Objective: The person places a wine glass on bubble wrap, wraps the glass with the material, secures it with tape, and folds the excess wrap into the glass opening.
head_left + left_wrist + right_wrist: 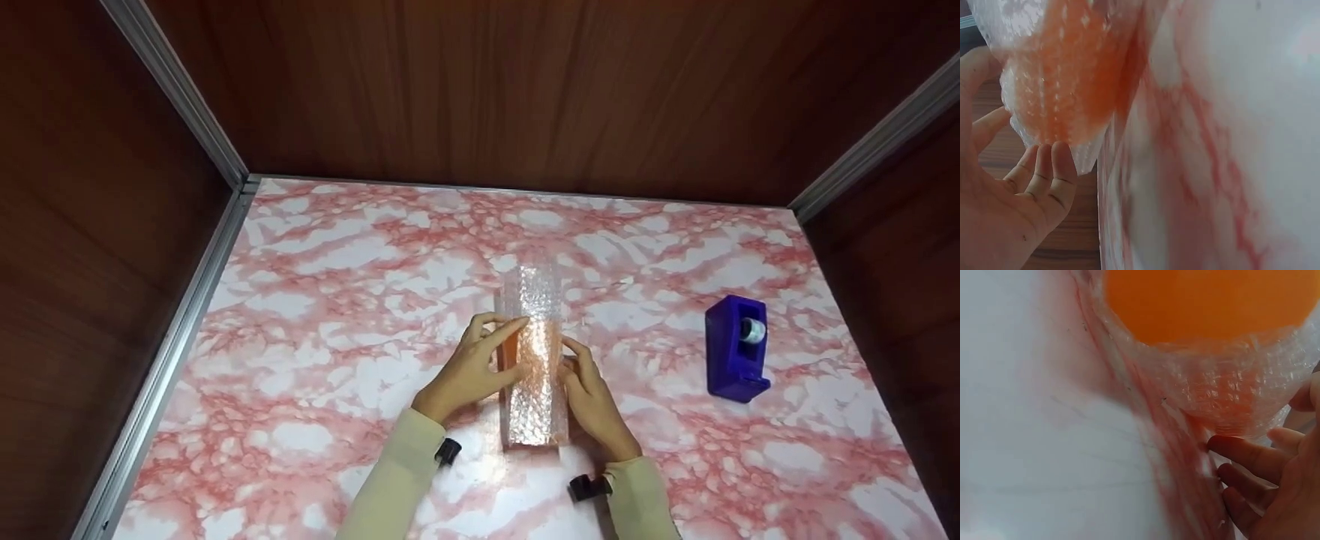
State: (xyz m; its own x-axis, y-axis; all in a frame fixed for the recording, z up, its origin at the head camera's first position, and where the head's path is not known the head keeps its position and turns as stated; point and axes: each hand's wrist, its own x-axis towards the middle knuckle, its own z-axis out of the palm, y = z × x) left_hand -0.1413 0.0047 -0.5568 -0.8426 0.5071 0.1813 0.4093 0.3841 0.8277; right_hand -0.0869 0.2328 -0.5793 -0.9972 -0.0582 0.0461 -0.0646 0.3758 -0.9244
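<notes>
- Currently, the bubble wrap (538, 289) lies lengthwise on the middle of the marbled table (337, 375), between both hands.
- An orange object (1213, 304) sits within the wrap, its end face partly exposed in the right wrist view.
- Left hand (474, 369): thumb and fingers curve round the wrap's left side, gripping it.
- Right hand (591, 391): bent fingers and thumb hold the right side; firmness cannot be told.
- A blue tape dispenser (724, 360), loaded with a tape roll (753, 331), stands apart, to the right.
</notes>
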